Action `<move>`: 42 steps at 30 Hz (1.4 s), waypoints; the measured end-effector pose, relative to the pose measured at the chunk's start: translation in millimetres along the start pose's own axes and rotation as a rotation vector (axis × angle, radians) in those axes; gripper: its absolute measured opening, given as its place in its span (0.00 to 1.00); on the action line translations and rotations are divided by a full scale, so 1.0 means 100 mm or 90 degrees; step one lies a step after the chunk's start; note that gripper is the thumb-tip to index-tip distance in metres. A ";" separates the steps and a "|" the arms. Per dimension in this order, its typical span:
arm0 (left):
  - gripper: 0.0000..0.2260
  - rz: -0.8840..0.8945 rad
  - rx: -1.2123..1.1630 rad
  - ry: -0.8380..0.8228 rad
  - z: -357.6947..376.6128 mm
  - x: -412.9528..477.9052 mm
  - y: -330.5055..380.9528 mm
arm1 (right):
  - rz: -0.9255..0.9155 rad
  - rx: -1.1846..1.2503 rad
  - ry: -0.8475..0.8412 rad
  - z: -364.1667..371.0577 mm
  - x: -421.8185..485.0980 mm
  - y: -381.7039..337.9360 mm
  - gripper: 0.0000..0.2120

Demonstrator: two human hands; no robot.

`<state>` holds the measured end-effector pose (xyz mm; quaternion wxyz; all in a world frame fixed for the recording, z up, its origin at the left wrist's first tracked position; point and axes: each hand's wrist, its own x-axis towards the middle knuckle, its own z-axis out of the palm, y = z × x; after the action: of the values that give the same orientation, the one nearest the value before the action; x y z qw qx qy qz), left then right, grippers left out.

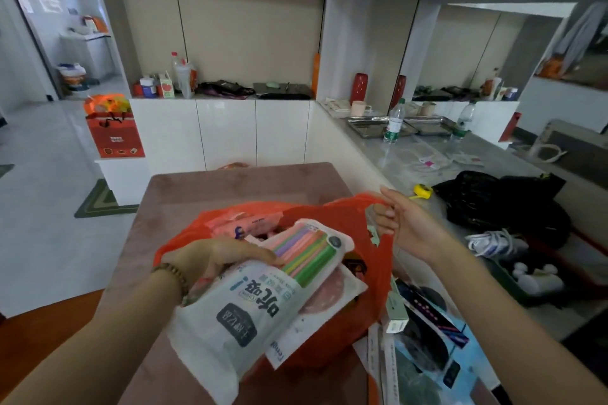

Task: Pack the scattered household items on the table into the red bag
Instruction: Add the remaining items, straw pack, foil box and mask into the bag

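Our left hand (210, 260) clamps the straw pack (260, 289) at frame centre; right hand (404, 223) pinches the red bag (345, 217) rim w/ other fingers loose. If that rim slips, the mouth may shut and the pack could snag.

Left hand (210, 256) grip closed, wrist beaded; right hand (399, 223) pinching, forearm extended.

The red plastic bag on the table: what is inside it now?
Inside the red plastic bag lie a pink packet at the back and a flat white pouch. The left hand holds a packet of coloured straws over them, hiding whatever lies deeper.
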<state>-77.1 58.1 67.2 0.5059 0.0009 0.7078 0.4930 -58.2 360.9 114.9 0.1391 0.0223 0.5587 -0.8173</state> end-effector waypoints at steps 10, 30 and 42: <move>0.20 -0.023 0.029 0.106 -0.10 0.65 0.59 | -0.005 -0.089 -0.041 -0.01 0.14 -0.03 0.21; 0.33 0.106 0.872 0.491 -0.32 0.78 0.35 | 0.025 -0.175 -0.145 -0.01 0.40 0.29 0.17; 0.23 0.544 0.426 0.593 0.34 0.47 0.82 | -0.013 -0.423 0.109 -0.60 0.29 0.16 0.21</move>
<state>-116.9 147.2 90.4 -0.1136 0.2227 0.9014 0.3535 -89.4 405.2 72.1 0.0830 0.0389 0.8042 -0.5873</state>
